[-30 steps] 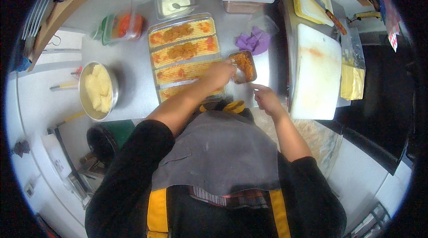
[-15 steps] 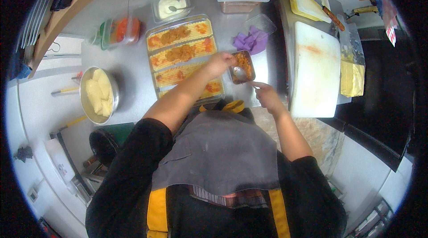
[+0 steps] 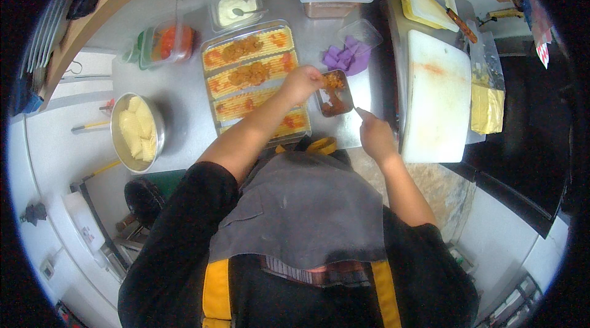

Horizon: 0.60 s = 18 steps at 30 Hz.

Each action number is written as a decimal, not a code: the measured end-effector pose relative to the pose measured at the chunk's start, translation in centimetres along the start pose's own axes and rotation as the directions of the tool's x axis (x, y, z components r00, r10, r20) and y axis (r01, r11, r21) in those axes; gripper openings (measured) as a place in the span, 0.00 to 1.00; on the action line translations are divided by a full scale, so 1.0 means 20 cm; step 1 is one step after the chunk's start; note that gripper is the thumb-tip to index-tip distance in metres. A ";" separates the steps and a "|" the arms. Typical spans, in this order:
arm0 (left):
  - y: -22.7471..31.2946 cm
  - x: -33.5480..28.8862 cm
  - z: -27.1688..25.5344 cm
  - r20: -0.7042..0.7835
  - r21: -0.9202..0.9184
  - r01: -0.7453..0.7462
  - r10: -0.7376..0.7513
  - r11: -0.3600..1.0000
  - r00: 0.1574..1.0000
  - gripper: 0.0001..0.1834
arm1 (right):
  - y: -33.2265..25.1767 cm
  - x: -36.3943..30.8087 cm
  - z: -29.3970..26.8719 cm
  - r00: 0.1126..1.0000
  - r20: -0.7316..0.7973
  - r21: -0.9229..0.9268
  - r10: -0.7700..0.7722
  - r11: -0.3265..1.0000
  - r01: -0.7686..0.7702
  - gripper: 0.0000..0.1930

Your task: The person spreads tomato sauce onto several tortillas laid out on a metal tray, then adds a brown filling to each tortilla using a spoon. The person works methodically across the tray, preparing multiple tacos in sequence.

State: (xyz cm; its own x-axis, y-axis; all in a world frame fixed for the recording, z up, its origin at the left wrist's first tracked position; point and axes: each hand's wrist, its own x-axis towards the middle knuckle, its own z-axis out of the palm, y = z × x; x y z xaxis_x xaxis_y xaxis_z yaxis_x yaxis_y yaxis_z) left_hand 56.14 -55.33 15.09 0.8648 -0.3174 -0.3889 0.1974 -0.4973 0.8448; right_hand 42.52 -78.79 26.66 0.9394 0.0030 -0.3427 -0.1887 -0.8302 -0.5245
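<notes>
A small metal pan of orange-brown filling is being held at its left rim by the closed fingers of the left hand. Its long axis is being kept near-to-far, leaning slightly left at the far end. By the right hand, lying near and right of the pan, a thin handle is being gripped at the near right corner; the left hand is being kept nearer. Leftward on the tabletop, ridged yellow strips are being carried by a tray.
</notes>
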 end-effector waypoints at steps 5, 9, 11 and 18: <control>0.08 -0.01 -0.01 -0.117 0.225 -0.081 0.110 0.971 0.987 0.14 | -0.06 0.01 -0.03 0.999 -0.042 -0.069 0.003 0.998 -0.006 0.22; 0.09 0.03 -0.08 -0.125 0.241 -0.108 0.141 0.965 0.982 0.15 | -0.04 0.02 -0.01 1.000 -0.030 -0.082 -0.003 0.997 0.000 0.22; 0.08 0.06 -0.13 -0.173 0.182 -0.090 0.122 0.979 0.977 0.15 | -0.04 0.02 -0.01 0.999 -0.035 -0.082 -0.003 0.997 0.001 0.22; 0.06 0.10 -0.23 -0.219 -0.028 -0.016 0.009 0.999 0.976 0.17 | -0.04 -0.01 0.00 0.998 -0.059 -0.061 -0.038 0.998 0.034 0.22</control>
State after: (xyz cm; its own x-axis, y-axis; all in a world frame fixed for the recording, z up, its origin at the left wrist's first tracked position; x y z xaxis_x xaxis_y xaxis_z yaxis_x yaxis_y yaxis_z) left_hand 60.26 -52.89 16.90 0.9466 -0.1379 -0.2914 0.1965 -0.4697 0.8607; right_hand 42.47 -78.11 27.08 0.9611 0.0015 -0.2762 -0.1388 -0.8620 -0.4876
